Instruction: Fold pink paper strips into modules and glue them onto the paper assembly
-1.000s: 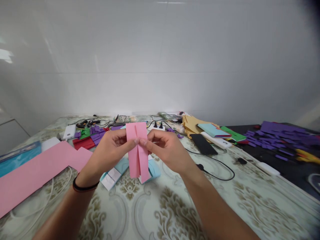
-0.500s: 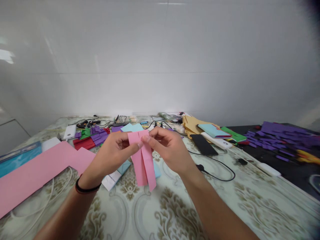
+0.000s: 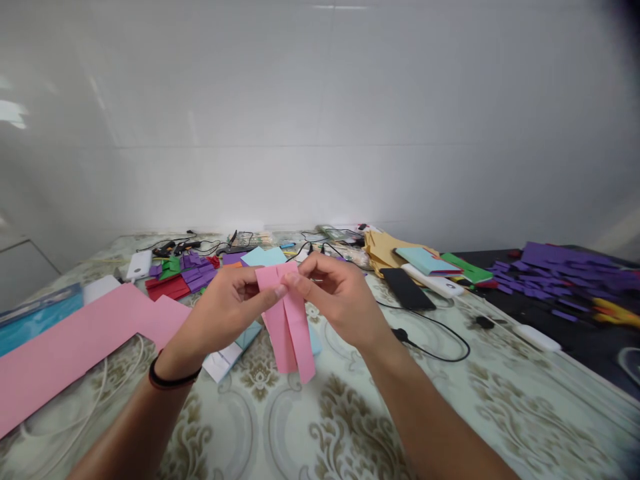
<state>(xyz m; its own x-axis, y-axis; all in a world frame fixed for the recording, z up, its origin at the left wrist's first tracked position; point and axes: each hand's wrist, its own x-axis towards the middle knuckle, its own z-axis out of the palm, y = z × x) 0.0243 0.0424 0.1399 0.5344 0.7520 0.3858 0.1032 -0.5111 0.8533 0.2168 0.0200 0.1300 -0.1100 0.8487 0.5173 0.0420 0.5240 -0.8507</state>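
Observation:
A folded piece of pink paper (image 3: pixel 283 327) hangs upright between my hands above the patterned tablecloth. Its two long flaps meet near the top and spread slightly apart at the bottom. My left hand (image 3: pixel 227 307) pinches its upper left part, thumb in front and fingers behind. With thumb and fingertips, my right hand (image 3: pixel 340 297) grips the upper right edge. Both thumbs lie close together over the middle fold. Behind my left wrist lies a white and light blue folded paper (image 3: pixel 227 357), partly covered.
Large pink paper (image 3: pixel 75 350) spreads at the left. Purple, green and red paper pieces (image 3: pixel 197 270) lie farther back. A black phone (image 3: pixel 407 290), a power strip (image 3: pixel 433 280) and a cable (image 3: pixel 450 360) sit at the right. Purple strips (image 3: pixel 560 273) cover part of a black surface.
The lower ends of the pink paper have swung slightly to the right. Both hands keep their pinch in nearly the same place.

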